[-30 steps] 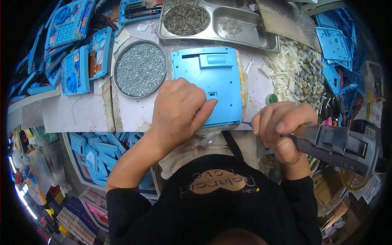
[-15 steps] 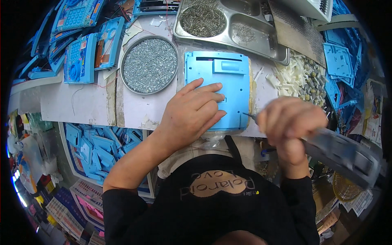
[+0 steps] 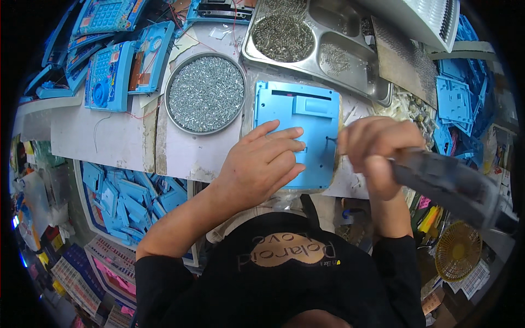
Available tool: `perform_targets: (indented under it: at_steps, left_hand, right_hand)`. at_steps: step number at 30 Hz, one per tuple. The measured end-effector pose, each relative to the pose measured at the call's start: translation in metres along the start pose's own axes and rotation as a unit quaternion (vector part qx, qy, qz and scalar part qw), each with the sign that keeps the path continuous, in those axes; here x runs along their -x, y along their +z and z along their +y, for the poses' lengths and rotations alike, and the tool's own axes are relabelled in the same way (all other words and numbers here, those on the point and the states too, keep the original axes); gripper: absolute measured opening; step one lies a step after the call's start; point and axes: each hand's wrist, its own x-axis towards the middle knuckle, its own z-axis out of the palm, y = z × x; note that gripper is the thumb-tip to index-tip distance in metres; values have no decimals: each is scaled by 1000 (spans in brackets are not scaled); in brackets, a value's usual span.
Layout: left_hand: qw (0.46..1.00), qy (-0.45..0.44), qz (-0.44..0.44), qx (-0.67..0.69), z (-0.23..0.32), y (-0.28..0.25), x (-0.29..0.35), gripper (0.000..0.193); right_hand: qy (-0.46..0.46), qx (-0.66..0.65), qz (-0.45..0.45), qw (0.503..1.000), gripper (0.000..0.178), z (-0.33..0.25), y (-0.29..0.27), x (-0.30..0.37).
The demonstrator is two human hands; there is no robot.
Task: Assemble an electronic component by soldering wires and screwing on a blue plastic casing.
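A light-blue plastic housing (image 3: 313,128), with a slot and a raised block near its far edge, lies flat on the worktable in front of me. My left hand (image 3: 268,158) rests across its left part, fingers stretched out and spread. Over its right edge, my right hand (image 3: 377,145), slightly blurred, is wrapped round a dark electric screwdriver (image 3: 448,183). The screwdriver's thin bit points left and its tip is at a hole in the housing's right side; whether a screw sits there is too small to tell.
A round tray of silver screws (image 3: 205,94) stands left of the housing, and a steel compartment tray (image 3: 350,82) with small metal parts behind it. White plastic pieces (image 3: 404,109) lie at right. Blue assemblies (image 3: 109,74) pile up at far left; a crate of blue parts (image 3: 131,202) sits below.
The screwdriver tip has shifted from beside the nearer right-hand hole to the one farther up the housing. My left hand stays in place on it. The whole view has shifted slightly.
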Motion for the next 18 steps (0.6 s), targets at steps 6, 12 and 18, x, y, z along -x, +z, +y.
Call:
perform_targets:
  at_steps: [6,12,18]
  left_hand:
    - [1000,-4,-5,4,0,-1,-3,16]
    - [1000,-8,-7,14,1,-2,-3,16]
    - [1000,-13,3,20,-1,1,-1,20]
  right_hand:
    - [-12,57,-103,993,17,10,-17,-7]
    - [-93,-84,12,992,15,14,-29,-46]
    - [-19,66,3,998,19,39,-31,-55]
